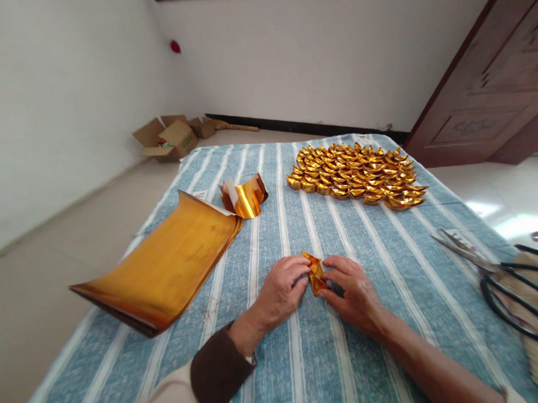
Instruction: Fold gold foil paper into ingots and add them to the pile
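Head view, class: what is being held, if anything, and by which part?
A small folded gold piece, by its opposite sides: left hand at one, right hand at the other.

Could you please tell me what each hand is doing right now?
Left hand: closed, fingers holding the near-left side of the folded gold piece.
Right hand: closed, fingers holding its right side.

Nothing is readable: green print [188, 142] on the cardboard box [176, 134] is blurred.
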### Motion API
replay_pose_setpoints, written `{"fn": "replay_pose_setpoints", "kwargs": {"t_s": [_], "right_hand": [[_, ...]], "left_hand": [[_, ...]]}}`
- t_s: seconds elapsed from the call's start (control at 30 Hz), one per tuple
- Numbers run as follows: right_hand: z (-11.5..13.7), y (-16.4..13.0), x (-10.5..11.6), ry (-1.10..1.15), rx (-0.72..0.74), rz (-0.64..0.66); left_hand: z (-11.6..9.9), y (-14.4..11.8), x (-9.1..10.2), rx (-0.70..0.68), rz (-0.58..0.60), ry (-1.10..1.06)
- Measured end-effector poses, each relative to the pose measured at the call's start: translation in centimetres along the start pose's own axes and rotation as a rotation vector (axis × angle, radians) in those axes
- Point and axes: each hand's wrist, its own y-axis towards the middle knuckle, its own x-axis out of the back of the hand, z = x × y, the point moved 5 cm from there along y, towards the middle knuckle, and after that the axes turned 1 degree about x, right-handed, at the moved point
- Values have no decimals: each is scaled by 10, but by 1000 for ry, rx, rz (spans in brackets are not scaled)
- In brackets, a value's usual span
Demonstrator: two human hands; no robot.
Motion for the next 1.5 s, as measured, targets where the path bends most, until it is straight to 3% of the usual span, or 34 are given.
{"fn": "replay_pose_setpoints", "kwargs": {"t_s": [0.1, 0.23, 0.5, 0.6, 0.83, 1.03, 1.2, 1.33, 1.5], "right_hand": [[2, 1, -1, 13, -10, -4], [4, 2, 0, 60, -6, -28], [10, 5, 7, 240, 102, -50], [21, 8, 15, 218, 211, -85], [42, 3, 20, 39, 436, -121], [42, 0, 17, -28, 476, -94], [29, 1, 20, 82, 308, -148], [15, 1, 16, 275, 99, -127], [6, 2, 10, 447, -42, -82]], "left_hand": [[0, 5, 3, 37, -26, 13], [9, 10, 6, 222, -66, -42], [21, 5, 0, 761, -95, -596], [14, 4, 0, 863, -87, -692], [9, 5, -1, 908, 19, -795], [9, 1, -9, 894, 96, -1028], [10, 0, -14, 883, 59, -1162], [11, 0, -16, 875, 27, -1204], [9, 0, -19, 858, 24, -1224]]}}
